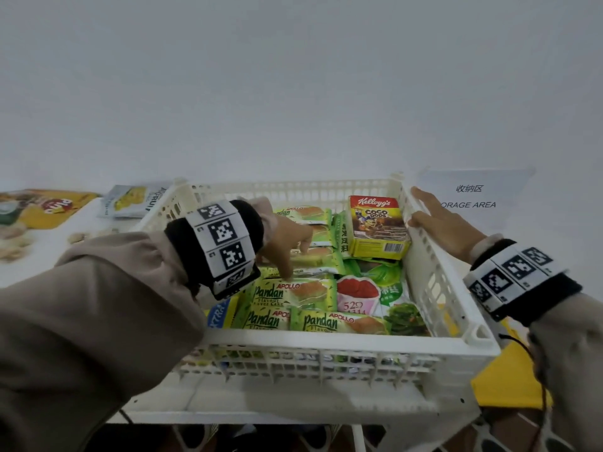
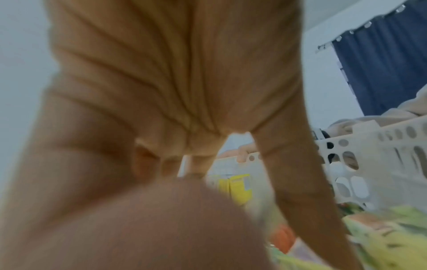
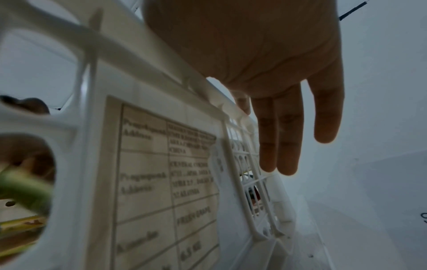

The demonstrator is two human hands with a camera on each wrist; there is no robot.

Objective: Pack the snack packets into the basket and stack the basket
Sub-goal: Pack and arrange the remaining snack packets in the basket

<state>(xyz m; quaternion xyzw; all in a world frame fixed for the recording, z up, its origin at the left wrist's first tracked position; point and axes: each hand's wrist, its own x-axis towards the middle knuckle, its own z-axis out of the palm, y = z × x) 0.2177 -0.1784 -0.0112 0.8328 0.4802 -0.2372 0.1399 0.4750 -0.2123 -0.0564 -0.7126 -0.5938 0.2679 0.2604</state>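
Near rim: The white slatted basket (image 1: 326, 340) sat on a white table (image 1: 293, 406), its front wall closest to the person, with green packets showing through the slats.

Front row of packets: Green Pandan cake packets (image 1: 293, 295) lay flat and overlapping inside, already packed, beside a pink-and-green packet (image 1: 359, 295).

Left hand: The left hand (image 1: 287, 239) reached down into the basket, fingers spread and pointing downward, fingertips touching the packets. Whether it pinched one could not be told; the left wrist view was blurred.

Right hand: The right hand (image 1: 440, 220) lay flat along the basket's right wall, fingers straight and together on the outside, thumb at the rim, steadying it.

Cereal box: A Coco Pops box (image 1: 378, 226) leaned tilted against the right wall, propped on packets.

Loose packets: A yellow packet (image 1: 52, 207) and a white fruit packet (image 1: 137, 200) lay on the table, left of the basket, well apart from it.

Far sign: A storage-area sign (image 1: 470, 197) lay behind the right hand.

Risk: The propped box and heaped packets probably sat too high; stacking could crush them or leave the basket rocking. Letting go of the wall might let the basket slide.
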